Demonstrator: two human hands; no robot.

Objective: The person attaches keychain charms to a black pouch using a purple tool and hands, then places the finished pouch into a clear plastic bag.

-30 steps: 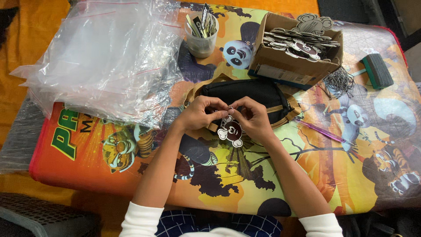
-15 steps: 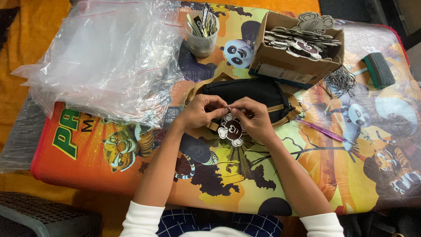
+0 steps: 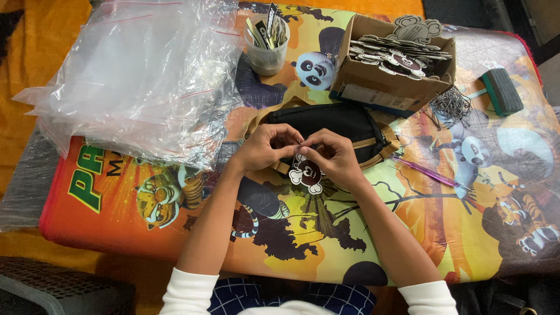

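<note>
Reaching up from the bottom edge of the frame, two bare forearms in white sleeves meet at the centre, where the left hand (image 3: 267, 146) and the right hand (image 3: 333, 156) come together fingertip to fingertip. Both are pinched on the top of a small cartoon tag (image 3: 307, 172), which hangs just below the fingers, between the two hands. What exactly the fingertips grip at its top is too small to tell. The tag is a flat cut-out with a white lobed outline and a dark brown middle.

Just behind the hands, touching them, lies a black pouch (image 3: 332, 122) with tan straps. All this rests on a printed table cover (image 3: 408, 245) in orange and yellow with cartoon animals.

Right of the hands lies a thin purple pen (image 3: 423, 171). Farther up on the right sits a cardboard box (image 3: 385, 87) heaped with more such cut-outs, with a tangle of wire hooks (image 3: 449, 106) beside it and a green eraser block (image 3: 501, 90) near the right edge. At upper centre stands a plastic cup (image 3: 266, 52) holding paper strips. A pile of clear plastic bags (image 3: 140, 81) fills the upper left.
</note>
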